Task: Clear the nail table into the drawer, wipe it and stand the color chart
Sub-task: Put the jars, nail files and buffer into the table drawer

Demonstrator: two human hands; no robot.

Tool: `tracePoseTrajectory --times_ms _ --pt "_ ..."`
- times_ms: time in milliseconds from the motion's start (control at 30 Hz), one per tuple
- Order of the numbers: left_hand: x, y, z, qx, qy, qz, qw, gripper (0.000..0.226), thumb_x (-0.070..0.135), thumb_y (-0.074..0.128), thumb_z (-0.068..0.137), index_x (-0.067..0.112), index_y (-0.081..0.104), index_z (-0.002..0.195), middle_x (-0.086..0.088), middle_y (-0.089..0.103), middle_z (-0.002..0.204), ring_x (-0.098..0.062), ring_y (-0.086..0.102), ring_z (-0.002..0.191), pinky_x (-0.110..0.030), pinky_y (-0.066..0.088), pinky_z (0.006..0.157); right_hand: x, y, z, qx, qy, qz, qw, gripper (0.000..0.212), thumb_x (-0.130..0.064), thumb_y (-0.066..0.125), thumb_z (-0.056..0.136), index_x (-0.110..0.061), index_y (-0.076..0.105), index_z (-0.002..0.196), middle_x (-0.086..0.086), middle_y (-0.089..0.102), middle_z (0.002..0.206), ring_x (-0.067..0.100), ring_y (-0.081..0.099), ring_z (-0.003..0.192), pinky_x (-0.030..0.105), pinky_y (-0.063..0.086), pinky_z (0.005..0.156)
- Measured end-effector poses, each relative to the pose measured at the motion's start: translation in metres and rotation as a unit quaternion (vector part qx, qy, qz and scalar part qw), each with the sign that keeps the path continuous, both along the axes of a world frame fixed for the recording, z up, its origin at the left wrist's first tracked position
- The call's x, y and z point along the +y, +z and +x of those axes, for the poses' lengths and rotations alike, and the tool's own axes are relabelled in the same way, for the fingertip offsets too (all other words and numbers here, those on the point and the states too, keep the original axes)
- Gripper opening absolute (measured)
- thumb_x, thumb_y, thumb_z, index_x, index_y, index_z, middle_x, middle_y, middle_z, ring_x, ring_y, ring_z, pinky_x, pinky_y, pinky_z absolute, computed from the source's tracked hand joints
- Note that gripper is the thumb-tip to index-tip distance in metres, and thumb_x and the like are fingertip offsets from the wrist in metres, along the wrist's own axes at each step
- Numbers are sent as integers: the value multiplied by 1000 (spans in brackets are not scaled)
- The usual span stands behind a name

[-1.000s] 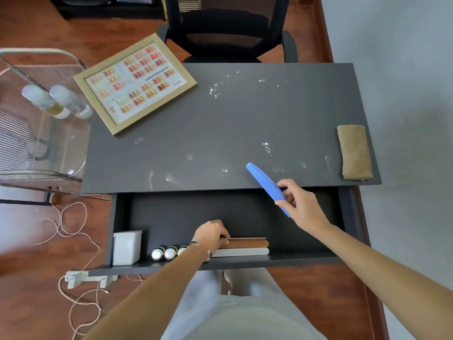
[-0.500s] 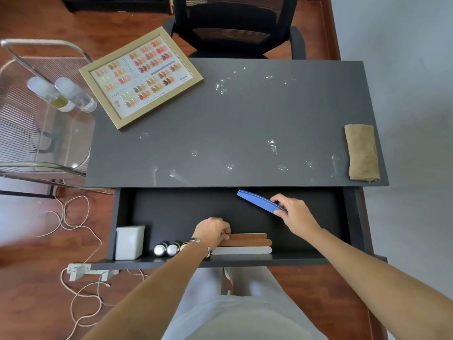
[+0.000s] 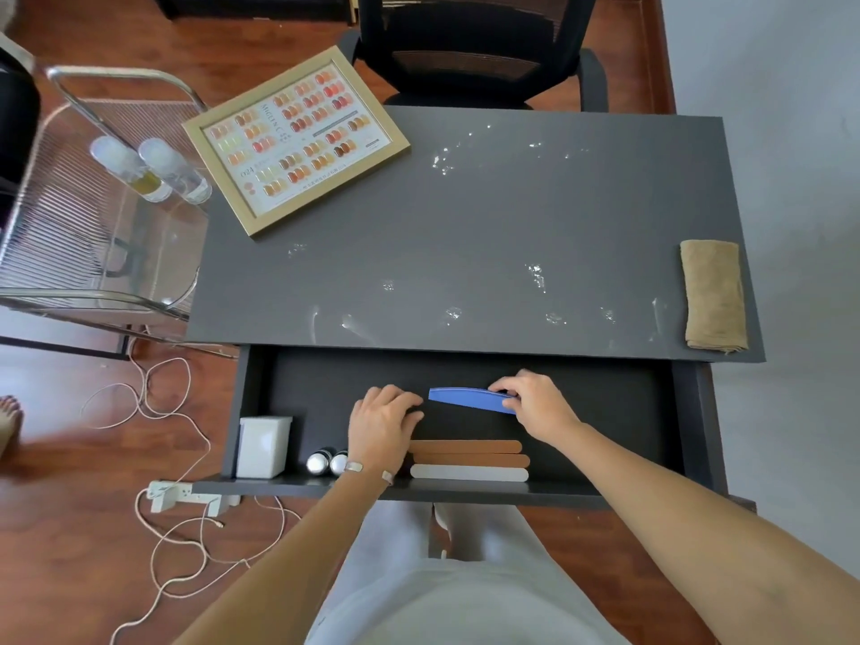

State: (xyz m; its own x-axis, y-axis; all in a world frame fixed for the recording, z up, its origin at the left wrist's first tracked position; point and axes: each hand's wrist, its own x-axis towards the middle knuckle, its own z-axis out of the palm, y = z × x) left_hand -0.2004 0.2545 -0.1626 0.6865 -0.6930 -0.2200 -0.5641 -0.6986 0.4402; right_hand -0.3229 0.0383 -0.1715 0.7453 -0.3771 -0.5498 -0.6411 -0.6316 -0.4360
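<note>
Now: blue file, pinched in right hand fingers, to lie flat behind the stacked files in drawer; left hand loosely curled, empty.

The right hand covers the right end of the blue file, so the grip under the fingers cannot be made out. The left hand hides the left ends of the two brown files and whatever lies under its palm. Its wrist covers part of the silver caps. The chart print is too small to read. The chair is cut off by the top edge.
</note>
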Motion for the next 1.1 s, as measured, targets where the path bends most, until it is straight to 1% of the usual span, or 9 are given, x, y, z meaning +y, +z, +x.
tracePoseTrajectory --times_ms 100,333,467,567,700,800,900,1000,1100 --pt "38 10 13 -64 83 -26 994 15 15 75 80 17 74 95 -1 68 92 -28 60 87 -39 47 73 14 -4 3 9 21 6 1000 33 -12 55 97 -22 65 127 6 62 113 19 62 95 28 54 83" --pt "96 1 16 -52 198 68 976 33 24 66 88 17 65 120 -9 57 127 -32 50 119 -51 36 102 41 -12 -6 44 89 -1 995 36 -15 52 99 -26 60 132 3 58 117 17 59 101 26 53 84" --pt "113 -15 8 -23 269 140 953 50 39 51 95 25 43 142 -9 26 157 -30 20 146 -57 12 115 46 -12 -22 36 72 -47 996 42 -31 45 102 -25 48 143 2 54 128 19 50 118 31 44 99" --pt "121 -22 -6 11 395 121 911 70 49 48 94 23 19 153 -15 -4 162 -32 -5 150 -62 7 115 51 -5 -47 -9 -84 -109 990 53 -40 45 100 -18 39 148 9 48 143 27 39 137 43 33 111" --pt "115 -18 -19 113 563 43 818 99 70 45 82 24 -6 153 -21 -23 157 -35 -17 147 -58 2 116 63 2 -94 0 -285 -209 936 74 -43 52 95 -6 24 152 25 15 160 43 8 148 62 13 115" --pt "115 -19 -22 138 543 -1 829 109 73 49 77 23 -13 152 -23 -26 156 -35 -17 147 -55 3 118 79 8 -112 11 -438 -203 876 88 -44 54 92 -3 7 154 29 -7 160 46 -4 148 64 8 116" --pt "113 -19 -18 161 535 -17 829 117 79 45 71 20 -16 152 -25 -28 154 -35 -15 148 -53 6 118 94 10 -109 -22 -611 -100 785 96 -42 55 95 2 -9 152 29 -17 158 46 -3 148 59 14 118" --pt "105 -15 -10 174 542 -27 822 120 80 46 72 15 -15 151 -28 -27 153 -39 -7 148 -53 13 118 89 12 -92 -64 -672 -15 738 102 -46 50 96 6 -21 147 22 -24 159 43 10 148 50 30 115" --pt "94 -11 3 176 540 -35 822 120 79 47 73 12 -15 151 -30 -26 153 -41 3 148 -54 19 117 72 20 -71 -86 -709 33 700 104 -48 51 95 4 -23 147 13 -23 161 34 10 150 39 22 117"
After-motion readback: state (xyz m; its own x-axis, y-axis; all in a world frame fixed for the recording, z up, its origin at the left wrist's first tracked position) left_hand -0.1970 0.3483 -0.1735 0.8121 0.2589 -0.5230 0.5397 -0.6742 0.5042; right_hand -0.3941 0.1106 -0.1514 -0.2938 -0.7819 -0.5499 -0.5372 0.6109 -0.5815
